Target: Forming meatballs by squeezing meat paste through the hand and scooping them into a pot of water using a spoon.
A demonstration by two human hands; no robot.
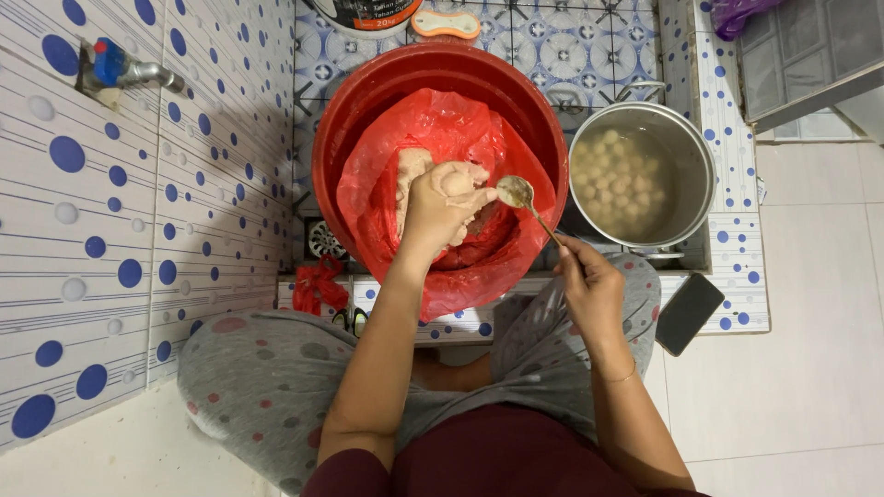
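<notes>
**Stock at hand: paste, spoon, basin and pot**

- My left hand (440, 204): fingers curled into a fist, squeezing a lump of pale paste (458, 180); a rounded bulge of it shows at the top of the fist, beside the thumb. The hand sits inside the basin, over its middle.
- My right hand (589, 287): fingers pinched tight on the lower end of a metal spoon (527, 204). The hand rests over my right knee, outside the basin's near rim.
- Spoon: handle slants up and left from my right hand; the bowl lies just beside the paste bulging from my left fist. I cannot tell whether it touches.
- Red basin (368, 101): round, on the tiled floor, lined with a red plastic bag (387, 184). More paste lies in the bag, under and behind my left hand.
- Metal pot (704, 166): just right of the basin, filled with cloudy water and many pale balls (619, 179).
- Dark phone (689, 313): on the tiled ledge, near my right knee.
- Tap (124, 69): on the dotted wall, far left.
- Floor drain (324, 239): at the basin's near left side.
</notes>
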